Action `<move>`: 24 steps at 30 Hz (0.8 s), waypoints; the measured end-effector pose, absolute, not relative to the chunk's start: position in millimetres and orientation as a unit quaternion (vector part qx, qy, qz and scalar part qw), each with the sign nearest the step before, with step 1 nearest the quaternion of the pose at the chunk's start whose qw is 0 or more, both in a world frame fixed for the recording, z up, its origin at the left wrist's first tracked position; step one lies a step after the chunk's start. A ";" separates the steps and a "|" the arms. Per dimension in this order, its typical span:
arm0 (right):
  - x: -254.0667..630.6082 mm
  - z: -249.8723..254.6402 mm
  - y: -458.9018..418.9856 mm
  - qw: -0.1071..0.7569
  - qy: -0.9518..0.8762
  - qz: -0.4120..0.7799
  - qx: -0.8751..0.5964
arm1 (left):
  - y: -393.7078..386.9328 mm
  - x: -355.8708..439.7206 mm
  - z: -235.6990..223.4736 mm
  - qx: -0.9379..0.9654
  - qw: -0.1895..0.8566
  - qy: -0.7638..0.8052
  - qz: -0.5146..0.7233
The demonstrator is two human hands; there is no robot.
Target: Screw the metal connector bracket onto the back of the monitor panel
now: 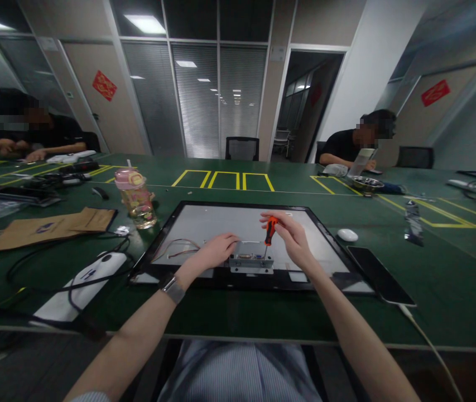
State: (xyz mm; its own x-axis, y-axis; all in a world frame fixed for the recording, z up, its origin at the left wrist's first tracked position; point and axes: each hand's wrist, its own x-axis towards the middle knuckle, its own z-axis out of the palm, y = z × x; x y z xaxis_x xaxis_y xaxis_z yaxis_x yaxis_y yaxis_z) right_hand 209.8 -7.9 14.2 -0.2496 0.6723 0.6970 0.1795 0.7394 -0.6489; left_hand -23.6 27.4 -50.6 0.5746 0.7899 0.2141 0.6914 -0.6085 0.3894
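A large flat display panel (221,220) with a black frame lies on the green table before me. Near its front edge sits a metal bracket (251,268) with connector ports along it. My right hand (293,233) grips a red and black screwdriver (271,228), held nearly upright, its shaft pointing down at the bracket's right part. At the bracket's left end rests my left hand (220,249), fingers closed against it; what its fingertips pinch, if anything, is hidden. Thin coloured wires (181,243) lie on the panel to the left.
Left of the panel stand a pink-lidded bottle (135,201), a brown paper bag (49,228) and a white power strip (82,285) with black cables. On the right are a phone (382,274) with its cable and a white mouse (347,234). Two people sit across the table.
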 end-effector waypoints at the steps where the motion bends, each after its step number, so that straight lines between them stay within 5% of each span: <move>1: 209.3 13.9 -8.3 0.542 -0.752 0.255 -0.275 | 27.7 -23.8 -51.1 0.877 0.133 0.423 0.185; 8: 206.2 14.1 -7.5 0.563 -0.751 0.108 -0.328 | 24.6 -23.4 -47.5 0.873 0.142 0.430 0.182; 15: 207.5 10.5 -9.1 0.553 -0.748 0.227 -0.290 | 25.5 -23.1 -48.0 0.875 0.141 0.428 0.179; 24: 205.7 13.6 -7.7 0.571 -0.742 0.114 -0.331 | 26.8 -24.2 -50.4 0.879 0.125 0.426 0.175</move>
